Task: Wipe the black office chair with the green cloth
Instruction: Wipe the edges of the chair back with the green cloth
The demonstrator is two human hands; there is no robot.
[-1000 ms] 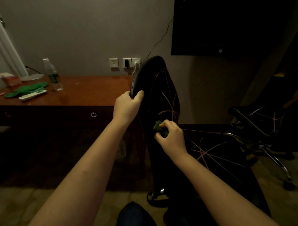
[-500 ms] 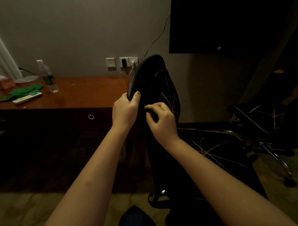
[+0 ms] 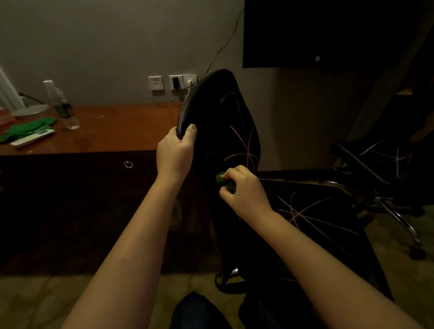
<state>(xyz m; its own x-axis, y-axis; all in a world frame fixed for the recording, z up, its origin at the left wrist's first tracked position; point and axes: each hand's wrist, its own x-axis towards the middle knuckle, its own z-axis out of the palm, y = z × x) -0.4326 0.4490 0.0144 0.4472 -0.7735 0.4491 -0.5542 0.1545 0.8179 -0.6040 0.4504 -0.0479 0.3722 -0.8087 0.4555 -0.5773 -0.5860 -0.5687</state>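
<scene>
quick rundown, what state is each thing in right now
black office chair: standing, backrest edge gripped
left hand: grips the backrest edge
right hand: holds the green cloth against the backrest
green cloth: bunched, mostly hidden in the hand
bottle: upright on the desk
wall screen: dark

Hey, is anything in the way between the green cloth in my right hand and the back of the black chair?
Nothing visible does. The right hand holds the bunched green cloth at the backrest of the black office chair; the left hand grips the backrest's edge higher up, clear of the cloth.
</scene>
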